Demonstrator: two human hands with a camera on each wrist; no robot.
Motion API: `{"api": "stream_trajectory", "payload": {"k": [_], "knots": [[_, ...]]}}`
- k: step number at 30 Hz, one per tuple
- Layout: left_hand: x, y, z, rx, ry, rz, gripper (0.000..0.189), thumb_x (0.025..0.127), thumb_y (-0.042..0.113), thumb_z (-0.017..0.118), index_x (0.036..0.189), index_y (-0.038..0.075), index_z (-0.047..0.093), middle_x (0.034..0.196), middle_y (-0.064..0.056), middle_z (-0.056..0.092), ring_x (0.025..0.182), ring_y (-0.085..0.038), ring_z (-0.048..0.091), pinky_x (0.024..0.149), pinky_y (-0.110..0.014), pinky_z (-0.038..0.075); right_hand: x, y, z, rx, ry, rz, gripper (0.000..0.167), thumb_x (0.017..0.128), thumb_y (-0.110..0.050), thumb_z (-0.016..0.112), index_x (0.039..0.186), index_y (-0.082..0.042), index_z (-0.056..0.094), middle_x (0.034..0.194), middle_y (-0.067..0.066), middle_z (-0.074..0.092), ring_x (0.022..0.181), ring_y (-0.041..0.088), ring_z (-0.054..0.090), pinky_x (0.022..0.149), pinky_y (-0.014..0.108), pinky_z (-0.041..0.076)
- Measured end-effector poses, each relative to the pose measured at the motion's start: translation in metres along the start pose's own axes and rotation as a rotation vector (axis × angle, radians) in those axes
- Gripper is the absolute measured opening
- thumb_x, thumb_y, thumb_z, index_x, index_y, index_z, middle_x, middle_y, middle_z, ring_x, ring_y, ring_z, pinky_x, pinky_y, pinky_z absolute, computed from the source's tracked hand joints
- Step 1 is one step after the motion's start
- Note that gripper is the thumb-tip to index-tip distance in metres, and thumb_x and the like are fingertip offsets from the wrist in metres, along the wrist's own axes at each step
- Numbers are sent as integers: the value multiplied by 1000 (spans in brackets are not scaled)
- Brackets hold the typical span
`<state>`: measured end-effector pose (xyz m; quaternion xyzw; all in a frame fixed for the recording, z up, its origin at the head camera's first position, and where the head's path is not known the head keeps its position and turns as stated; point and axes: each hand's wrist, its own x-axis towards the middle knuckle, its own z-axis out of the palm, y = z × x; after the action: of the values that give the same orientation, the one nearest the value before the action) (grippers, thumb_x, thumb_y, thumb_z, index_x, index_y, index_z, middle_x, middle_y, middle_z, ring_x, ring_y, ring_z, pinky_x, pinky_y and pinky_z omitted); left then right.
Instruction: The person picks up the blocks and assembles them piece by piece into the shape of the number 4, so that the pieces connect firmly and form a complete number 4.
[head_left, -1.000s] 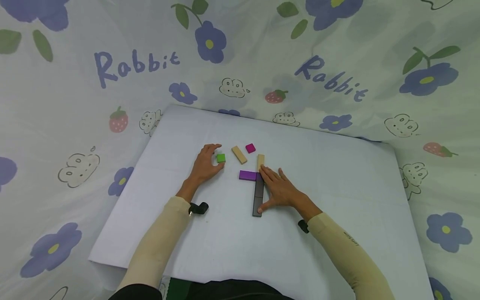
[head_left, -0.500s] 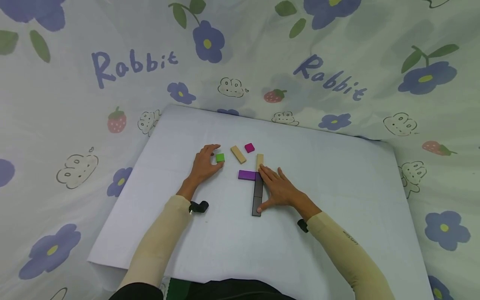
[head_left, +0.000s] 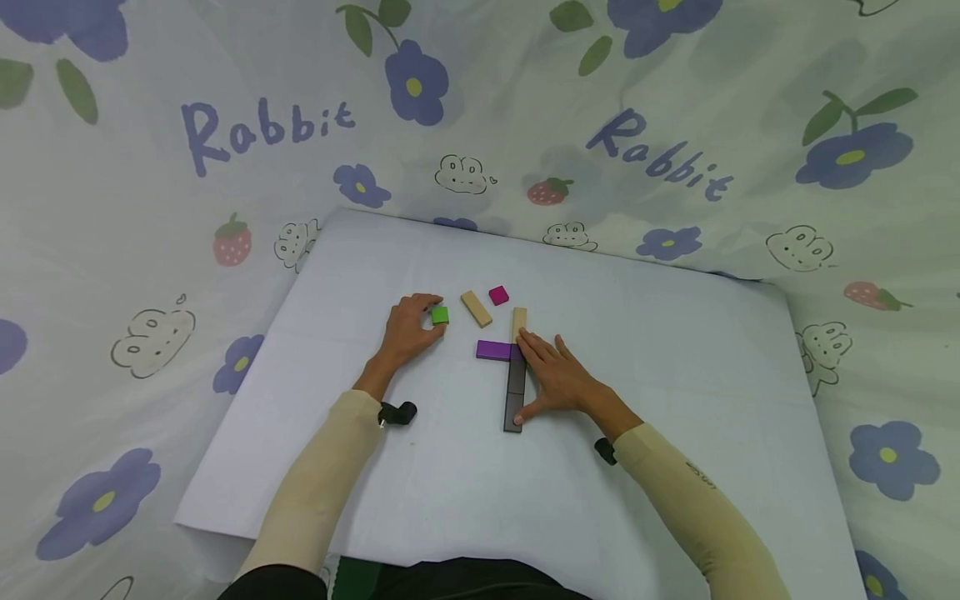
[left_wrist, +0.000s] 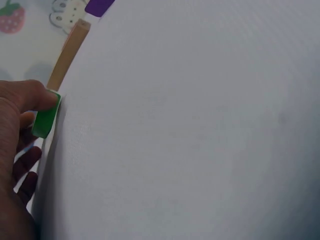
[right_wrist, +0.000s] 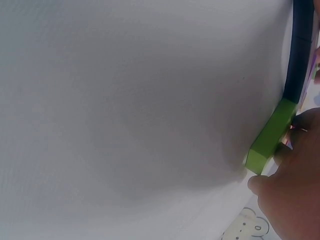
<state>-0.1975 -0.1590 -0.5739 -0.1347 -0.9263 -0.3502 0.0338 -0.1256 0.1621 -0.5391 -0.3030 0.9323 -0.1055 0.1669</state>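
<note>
My left hand pinches a small green cube, thumb on its near side and index finger at its far side. In the left wrist view the thumb lies on the green cube. My right hand spreads straight fingers beside two dark grey blocks set end to end, its thumb touching the nearer one. Its index fingertip meets a wooden block at their far end. In the right wrist view a longer green block abuts the dark run by the fingers; my hand hides it from the head view.
A purple block touches the dark row's far end from the left. A loose wooden block and a magenta cube lie between and beyond my hands. The white tabletop meets a printed cloth at the back.
My left index finger has come slightly nearer the green cube. The right hand and the joined blocks keep their places.
</note>
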Motion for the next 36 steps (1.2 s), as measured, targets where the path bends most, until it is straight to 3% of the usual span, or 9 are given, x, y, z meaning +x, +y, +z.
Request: {"api": "stream_trajectory", "payload": {"k": [5,17,24,36], "knots": [[1,-2,2,31,3,7,45,87,17,75,129,6,66,129,-13,64,118,-33,54,99,-52,39,0,0,0,-6,-8,3,151,56,-89,72,163,-8,3,170,7,-1,155,26,6,121,57,-1],[0,-2,2,4,37,29,35,86,10,76,120,5,71,122,-14,68,115,-35,56,97,-54,40,1,0,1,-15,-20,6,151,56,-90,70,163,-8,2,170,7,-2,155,26,5,121,57,-1],[0,0,0,-16,22,9,35,87,11,75,121,5,70,123,-13,67,114,-33,55,98,-52,39,1,-1,0,-5,-21,6,151,56,-90,71,163,-8,2,170,7,-2,155,26,5,121,57,-1],[-5,8,-5,5,-17,35,36,87,13,75,122,6,69,122,-11,67,108,-29,56,96,-48,43,1,0,0,-5,-17,10,151,56,-90,71,163,-8,2,170,6,-2,155,25,5,121,56,-2]]}}
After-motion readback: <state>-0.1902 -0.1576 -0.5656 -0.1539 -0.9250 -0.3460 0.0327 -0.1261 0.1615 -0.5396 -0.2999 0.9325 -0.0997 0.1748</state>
